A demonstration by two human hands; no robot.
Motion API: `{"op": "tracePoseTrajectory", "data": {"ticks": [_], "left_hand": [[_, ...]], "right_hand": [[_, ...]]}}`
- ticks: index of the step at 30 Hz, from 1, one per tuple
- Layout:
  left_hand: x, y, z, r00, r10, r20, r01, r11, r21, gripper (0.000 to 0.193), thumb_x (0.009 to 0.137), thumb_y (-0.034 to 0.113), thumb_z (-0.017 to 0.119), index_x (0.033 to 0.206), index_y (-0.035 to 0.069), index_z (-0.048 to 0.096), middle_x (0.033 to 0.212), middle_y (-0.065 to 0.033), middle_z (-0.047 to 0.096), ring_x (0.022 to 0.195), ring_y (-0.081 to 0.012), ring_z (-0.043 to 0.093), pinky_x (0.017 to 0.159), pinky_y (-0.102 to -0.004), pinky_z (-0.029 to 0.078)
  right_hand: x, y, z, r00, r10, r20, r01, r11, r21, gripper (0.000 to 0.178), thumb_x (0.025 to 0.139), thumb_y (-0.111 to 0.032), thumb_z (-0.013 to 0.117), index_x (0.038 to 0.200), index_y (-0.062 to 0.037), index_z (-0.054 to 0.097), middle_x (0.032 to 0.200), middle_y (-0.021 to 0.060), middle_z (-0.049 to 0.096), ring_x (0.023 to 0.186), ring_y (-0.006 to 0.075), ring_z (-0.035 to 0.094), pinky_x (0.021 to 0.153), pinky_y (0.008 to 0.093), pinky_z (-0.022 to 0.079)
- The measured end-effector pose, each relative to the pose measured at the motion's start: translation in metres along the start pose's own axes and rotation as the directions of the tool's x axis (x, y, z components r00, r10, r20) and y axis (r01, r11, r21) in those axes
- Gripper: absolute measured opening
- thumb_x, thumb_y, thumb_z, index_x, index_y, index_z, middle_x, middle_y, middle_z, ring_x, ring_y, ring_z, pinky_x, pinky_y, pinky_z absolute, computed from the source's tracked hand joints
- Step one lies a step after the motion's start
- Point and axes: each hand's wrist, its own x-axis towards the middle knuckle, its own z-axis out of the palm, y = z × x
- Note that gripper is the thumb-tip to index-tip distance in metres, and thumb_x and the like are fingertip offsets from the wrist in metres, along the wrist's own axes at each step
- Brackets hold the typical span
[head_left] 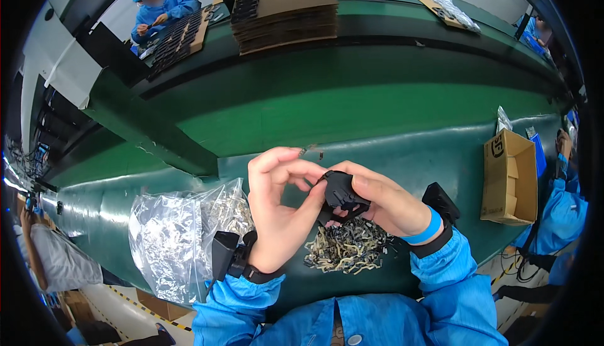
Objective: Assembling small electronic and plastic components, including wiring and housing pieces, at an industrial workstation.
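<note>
A black moulded plastic housing point(345, 190) is between my two hands, raised over the green tabletop. My right hand point(393, 204) grips it from the right, with the thumb on its upper face. At its left edge, the thumb and a bent finger of my left hand point(277, 198) pinch the housing. A small thin strip-like part point(313, 151) shows at the tip of a raised left finger; I cannot tell whether that finger touches it. Below the housing, a heap of small flat flexible strips point(349, 248), pale and dark, lies on the table.
A clear plastic bag point(179, 239) with small parts lies left of my hands. An opened cardboard box point(511, 179) stands at the right, beside a blue bin point(536, 151). Stacked cardboard sheets point(286, 22) rest on the far ledge. Other people in blue sit beyond and to the right.
</note>
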Motion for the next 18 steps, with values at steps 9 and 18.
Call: {"op": "tracePoseTrajectory", "data": {"ticks": [9, 18], "left_hand": [[0.006, 0.005, 0.001, 0.946, -0.286, -0.155, 0.261, 0.951, -0.163, 0.051, 0.081, -0.013, 0.061, 0.121, 0.005, 0.035, 0.092, -0.0045, 0.057, 0.081, -0.0091, 0.058, 0.069, -0.0196, 0.049], [0.005, -0.003, 0.004, 0.769, -0.601, -0.217, 0.402, 0.719, -0.567, 0.049, 0.089, -0.004, 0.06, 0.127, 0.007, 0.03, 0.108, -0.011, 0.054, 0.086, -0.011, 0.061, 0.064, -0.0203, 0.053]], "right_hand": [[0.007, 0.012, -0.011, 0.997, -0.063, -0.047, 0.066, 0.996, 0.059, 0.057, 0.102, -0.045, 0.036, 0.134, 0.0016, 0.043, 0.128, 0.0126, 0.053, 0.11, 0.0188, 0.057, 0.097, 0.0363, 0.045], [0.024, 0.056, 0.01, 0.851, -0.525, 0.0, 0.352, 0.57, -0.742, 0.081, 0.079, -0.01, 0.072, 0.145, -0.0058, 0.026, 0.141, 0.0144, 0.038, 0.123, 0.0267, 0.047, 0.1, 0.039, 0.041]]}}
